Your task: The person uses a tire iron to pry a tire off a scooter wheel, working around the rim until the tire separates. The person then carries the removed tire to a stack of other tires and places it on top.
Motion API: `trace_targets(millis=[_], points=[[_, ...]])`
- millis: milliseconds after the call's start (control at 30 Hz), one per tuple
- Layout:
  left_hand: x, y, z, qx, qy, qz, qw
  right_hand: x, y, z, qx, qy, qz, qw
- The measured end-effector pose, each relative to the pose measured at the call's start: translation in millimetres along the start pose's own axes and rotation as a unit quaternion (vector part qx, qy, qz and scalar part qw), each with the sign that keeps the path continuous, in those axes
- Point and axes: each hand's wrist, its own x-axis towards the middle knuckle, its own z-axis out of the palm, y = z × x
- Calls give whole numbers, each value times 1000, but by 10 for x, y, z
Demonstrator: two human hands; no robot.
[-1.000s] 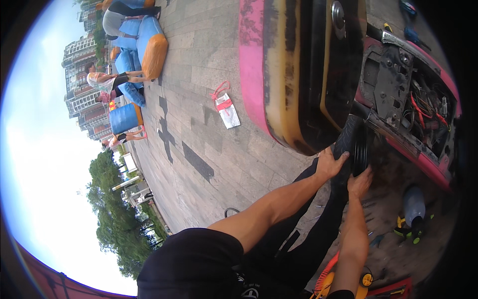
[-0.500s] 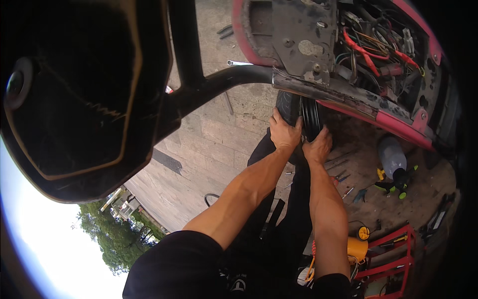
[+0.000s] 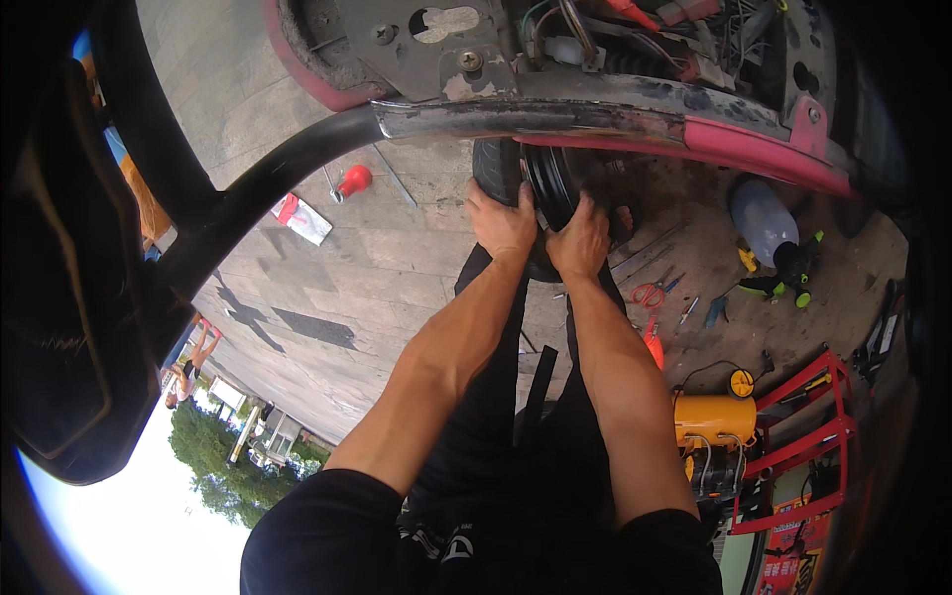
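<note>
Under the frame of a partly stripped pink scooter [image 3: 615,117], both my arms reach forward to a wheel. My left hand [image 3: 503,224] wraps round its black treaded tyre [image 3: 496,164], thumb toward the middle. Just to the right, my right hand [image 3: 579,240] grips the ribbed black wheel rim [image 3: 551,186], its fingertips curled over the edge. The wheel's upper part is hidden behind the frame rail, and its lower part lies partly behind my hands. Whether the tyre is seated on the rim I cannot tell.
A black frame tube [image 3: 288,164] curves overhead at left. On the paving lie a red-handled tool [image 3: 354,180], red-handled scissors [image 3: 649,295] and a spray bottle [image 3: 764,220]. A yellow compressor-like cylinder [image 3: 714,418] and a red metal stand [image 3: 838,436] are at right. A person [image 3: 188,375] is far off at left.
The view has shifted closer to the scooter, so frame and wheel sit further left. Both hands keep their holds on the tyre and the rim.
</note>
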Motion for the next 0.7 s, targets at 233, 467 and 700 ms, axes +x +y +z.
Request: trace_targets(millis=[233,467,700], points=[[143,74,-80,15,-14,26,999,149,-14,-105,-43,-2,-119,992],[197,272,-245,-14,-109,37,993,206,-13,-170,-19,19,-101,995],[-252,636,-119,143,-197,497,833,502,828,-464,86,76,-139,984]])
